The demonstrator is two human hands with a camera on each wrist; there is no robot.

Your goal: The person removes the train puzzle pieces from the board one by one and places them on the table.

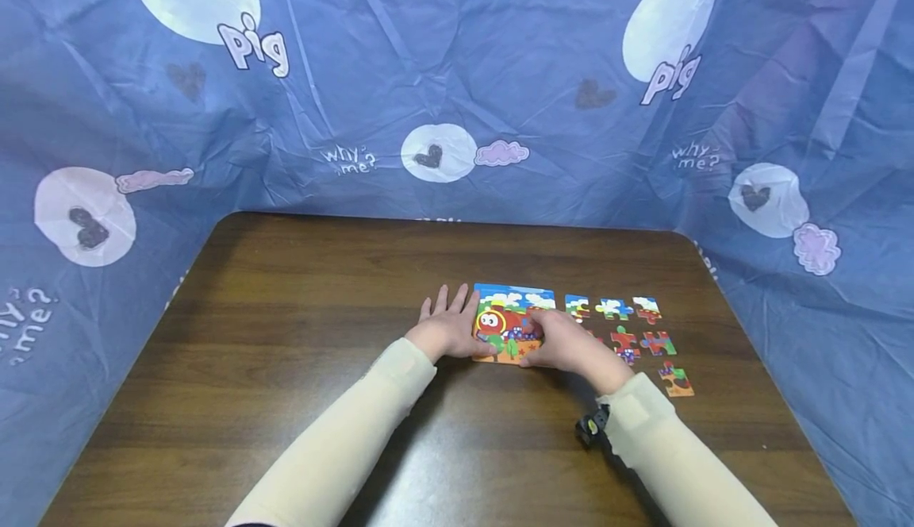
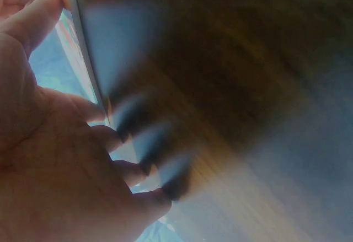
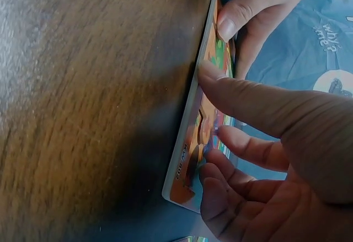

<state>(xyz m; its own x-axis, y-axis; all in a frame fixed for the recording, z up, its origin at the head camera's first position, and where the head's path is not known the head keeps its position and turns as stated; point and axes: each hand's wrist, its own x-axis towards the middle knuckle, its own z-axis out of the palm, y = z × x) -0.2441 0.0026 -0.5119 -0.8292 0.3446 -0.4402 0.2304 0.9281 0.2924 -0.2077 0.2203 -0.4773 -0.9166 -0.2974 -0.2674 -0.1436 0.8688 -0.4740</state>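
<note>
A flat jigsaw puzzle board (image 1: 510, 293) with a red cartoon figure, clouds and orange ground lies on the table. At its left edge, my left hand (image 1: 448, 330) rests with fingers spread and straight, its thumb over the board's lower left corner. My right hand (image 1: 571, 343) is over the right part of the board. In the right wrist view, the right thumb (image 3: 212, 74) presses the board's front edge, while loosely bent fingers (image 3: 242, 143) touch the picture. Part of the picture is hidden beneath this hand.
Right of the board lie several loose jigsaw pieces (image 1: 624, 344), some partly covered by the right hand. One piece (image 1: 676, 379) sits nearer the front. The brown wooden table (image 1: 286, 289) is bordered by a blue printed cloth (image 1: 400, 75) behind and at both sides.
</note>
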